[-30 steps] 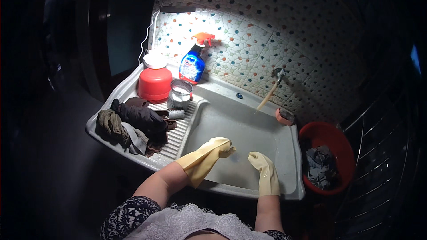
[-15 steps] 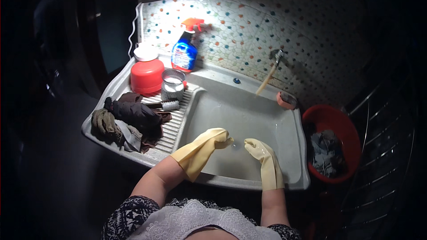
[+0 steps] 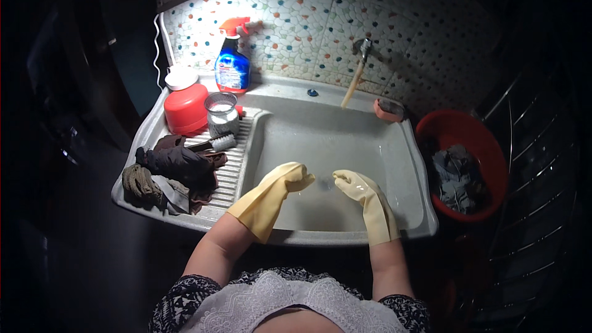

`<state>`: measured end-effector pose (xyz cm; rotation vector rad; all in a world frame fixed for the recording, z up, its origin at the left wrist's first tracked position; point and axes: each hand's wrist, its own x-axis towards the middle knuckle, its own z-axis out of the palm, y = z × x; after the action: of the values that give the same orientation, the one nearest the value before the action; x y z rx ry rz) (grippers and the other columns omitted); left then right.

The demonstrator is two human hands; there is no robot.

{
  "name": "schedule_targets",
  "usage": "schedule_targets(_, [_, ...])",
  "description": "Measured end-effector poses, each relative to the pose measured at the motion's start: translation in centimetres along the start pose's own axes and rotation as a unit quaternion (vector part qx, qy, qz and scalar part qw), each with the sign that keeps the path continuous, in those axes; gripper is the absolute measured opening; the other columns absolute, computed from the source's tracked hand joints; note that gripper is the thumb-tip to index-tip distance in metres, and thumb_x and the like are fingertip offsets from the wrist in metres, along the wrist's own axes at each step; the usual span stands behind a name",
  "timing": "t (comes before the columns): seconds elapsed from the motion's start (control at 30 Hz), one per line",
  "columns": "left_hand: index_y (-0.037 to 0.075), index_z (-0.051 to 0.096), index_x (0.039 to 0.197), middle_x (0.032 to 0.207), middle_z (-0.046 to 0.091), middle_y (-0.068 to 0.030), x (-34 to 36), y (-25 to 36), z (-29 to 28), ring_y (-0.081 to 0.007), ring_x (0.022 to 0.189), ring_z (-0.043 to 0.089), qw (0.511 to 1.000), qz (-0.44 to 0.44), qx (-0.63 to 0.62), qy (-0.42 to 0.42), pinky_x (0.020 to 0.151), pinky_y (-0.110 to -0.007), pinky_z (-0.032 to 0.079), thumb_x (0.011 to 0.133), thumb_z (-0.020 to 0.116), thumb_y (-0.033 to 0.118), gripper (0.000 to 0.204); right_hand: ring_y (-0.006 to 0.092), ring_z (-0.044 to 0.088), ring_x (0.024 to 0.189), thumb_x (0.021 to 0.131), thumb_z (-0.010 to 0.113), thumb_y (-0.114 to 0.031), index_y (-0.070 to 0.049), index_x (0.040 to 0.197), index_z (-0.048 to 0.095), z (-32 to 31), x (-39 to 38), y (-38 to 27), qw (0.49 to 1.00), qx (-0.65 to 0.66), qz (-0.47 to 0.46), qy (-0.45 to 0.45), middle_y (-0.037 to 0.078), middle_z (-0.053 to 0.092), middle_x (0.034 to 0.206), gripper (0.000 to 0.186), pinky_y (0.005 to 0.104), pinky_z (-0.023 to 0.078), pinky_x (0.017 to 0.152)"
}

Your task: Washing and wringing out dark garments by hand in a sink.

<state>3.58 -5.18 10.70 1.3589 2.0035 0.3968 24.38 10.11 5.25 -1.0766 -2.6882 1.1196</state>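
Both gloved hands hang over the sink basin [image 3: 345, 148]: left hand [image 3: 288, 180] curled into a loose fist, right hand [image 3: 354, 184] with fingers bent, neither holding anything I can make out. Looks like rinsing; next, reaching left of the fingers for the dark clothes [image 3: 176, 169]

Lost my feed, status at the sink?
Left hand and right hand gloved, curled, holding nothing visible. Both over sink basin. Nothing between them.

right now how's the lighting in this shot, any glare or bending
Head view: one bright pool lights the tiled wall and sink, while everything beyond it is nearly black; slight glare on the spray bottle; the sink's straight edges bow from the fisheye; both gloved hands look sharp.
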Motion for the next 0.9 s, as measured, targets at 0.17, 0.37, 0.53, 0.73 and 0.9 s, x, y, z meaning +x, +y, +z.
schedule_targets(0.17, [-0.005,0.066,0.091,0.078,0.057,-0.0299,0.9,-0.9,-0.2,-0.0442,0.068,0.061,0.998,-0.025,0.015,0.057,0.067,-0.048,0.05,0.093,0.05,0.038,0.045,0.0234,0.063,0.12,0.096,0.059,-0.025,-0.001,0.132,0.061,-0.8,-0.5,-1.6,1.0,-0.002,0.016,0.003,0.015,0.067,0.129,0.044,0.0316,0.046,0.103])
schedule_targets(0.37, [-0.007,0.063,0.085,0.073,0.054,-0.0285,0.4,-0.4,-1.2,-0.0415,0.064,0.061,0.992,-0.054,-0.015,0.116,0.067,-0.048,0.049,0.094,0.05,0.037,0.047,0.0269,0.064,0.116,0.094,0.055,-0.032,-0.008,0.128,0.065,-2.2,-1.1,-1.8,0.993,-0.07,0.082,0.056,0.013,0.069,0.125,0.044,0.0335,0.046,0.102])
schedule_targets(0.53, [-0.007,0.056,0.076,0.069,0.051,-0.0256,1.0,-1.5,-0.8,-0.0374,0.06,0.057,0.98,-0.047,0.006,0.192,0.064,-0.046,0.048,0.094,0.051,0.036,0.046,0.0318,0.065,0.11,0.092,0.048,-0.033,-0.015,0.125,0.065,-2.7,-1.4,-2.0,0.981,-0.114,0.149,0.038,0.012,0.068,0.122,0.041,0.0404,0.049,0.095])
schedule_targets(0.73, [-0.006,0.062,0.083,0.073,0.056,-0.0254,0.5,-0.1,-0.9,-0.0367,0.064,0.061,0.994,-0.038,0.004,0.104,0.065,-0.046,0.05,0.094,0.051,0.037,0.045,0.0291,0.064,0.11,0.093,0.05,-0.033,-0.015,0.127,0.065,-2.8,-1.1,0.2,0.979,-0.122,0.162,0.031,0.012,0.068,0.124,0.041,0.0382,0.049,0.096])
schedule_targets(0.9, [-0.005,0.067,0.09,0.078,0.064,-0.0238,-0.2,-2.9,-0.6,-0.0394,0.074,0.069,0.988,0.011,0.11,0.111,0.068,-0.047,0.053,0.095,0.055,0.043,0.05,0.0264,0.065,0.101,0.094,0.053,-0.032,-0.014,0.124,0.066,-1.0,-2.8,-3.2,0.969,-0.097,0.213,0.081,0.014,0.069,0.117,0.038,0.0342,0.049,0.094])
